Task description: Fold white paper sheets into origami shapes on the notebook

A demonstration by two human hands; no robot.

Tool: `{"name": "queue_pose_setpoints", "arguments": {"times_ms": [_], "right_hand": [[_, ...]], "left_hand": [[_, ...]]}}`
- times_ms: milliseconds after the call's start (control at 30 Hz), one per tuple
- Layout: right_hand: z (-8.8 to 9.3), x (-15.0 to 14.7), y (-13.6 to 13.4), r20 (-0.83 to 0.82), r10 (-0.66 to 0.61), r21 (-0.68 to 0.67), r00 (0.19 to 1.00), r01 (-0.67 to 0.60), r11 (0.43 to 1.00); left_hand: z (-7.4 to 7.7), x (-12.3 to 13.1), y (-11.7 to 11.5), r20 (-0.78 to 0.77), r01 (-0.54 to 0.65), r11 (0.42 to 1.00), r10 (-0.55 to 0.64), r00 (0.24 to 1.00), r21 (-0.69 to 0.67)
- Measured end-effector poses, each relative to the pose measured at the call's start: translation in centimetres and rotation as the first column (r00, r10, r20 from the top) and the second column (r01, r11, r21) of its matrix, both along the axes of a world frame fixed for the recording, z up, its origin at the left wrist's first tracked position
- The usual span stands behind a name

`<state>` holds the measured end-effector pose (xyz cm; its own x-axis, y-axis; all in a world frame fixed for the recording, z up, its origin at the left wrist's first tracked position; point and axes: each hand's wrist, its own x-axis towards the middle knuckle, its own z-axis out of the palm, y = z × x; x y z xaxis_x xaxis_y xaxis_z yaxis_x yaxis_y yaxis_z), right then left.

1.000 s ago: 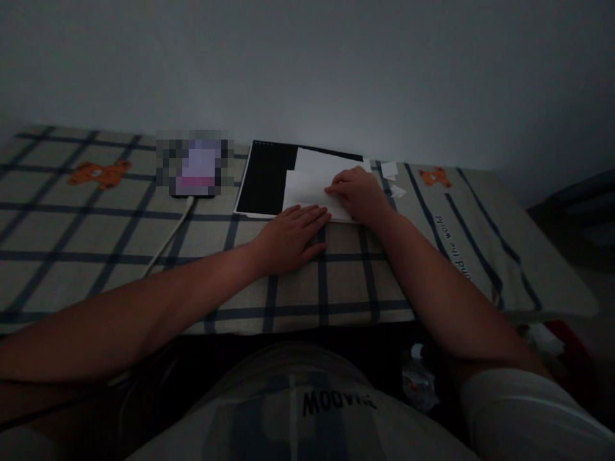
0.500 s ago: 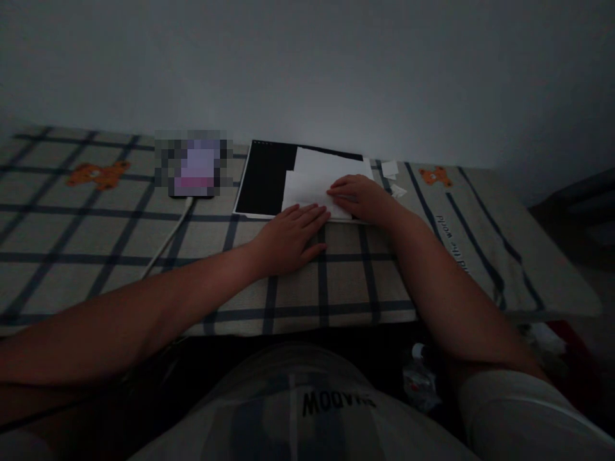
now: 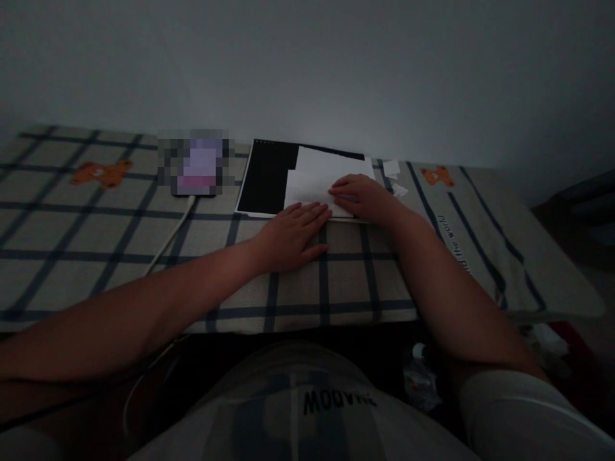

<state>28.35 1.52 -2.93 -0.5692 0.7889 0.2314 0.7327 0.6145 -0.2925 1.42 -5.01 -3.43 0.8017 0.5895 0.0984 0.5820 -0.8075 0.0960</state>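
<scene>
My left hand (image 3: 293, 237) lies flat, fingers stretched out, its fingertips on the lower edge of the white paper (image 3: 307, 184). Palm down over the paper's right side is my right hand (image 3: 362, 197), with its fingers extended and slightly apart. Beneath the paper is a flat black sheet or board (image 3: 269, 176) with a white border, which rests on the checked tablecloth (image 3: 230, 294). The paper looks like two overlapping pieces, or one piece folded; I cannot tell which.
Small white paper scraps (image 3: 391, 169) lie right of the black sheet. To the left is a phone (image 3: 199, 163), its screen blurred, with a white cable (image 3: 168, 240) running toward me. A plain wall (image 3: 307, 70) stands behind the table. Below the table edge is a clear plastic bottle (image 3: 420, 378).
Both hands keep nearly the same place on the paper. The whole view has shifted very slightly, and more of the white cable shows below the table edge.
</scene>
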Motion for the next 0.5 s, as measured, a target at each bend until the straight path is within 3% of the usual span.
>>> {"name": "queue_pose_setpoints", "arguments": {"times_ms": [500], "right_hand": [[0.85,-0.57,-0.86,-0.019,-0.106,-0.043,0.994,0.105,0.994]], "left_hand": [[0.18,0.07,-0.04,-0.007,0.004,1.000,-0.004,1.000,0.008]]}}
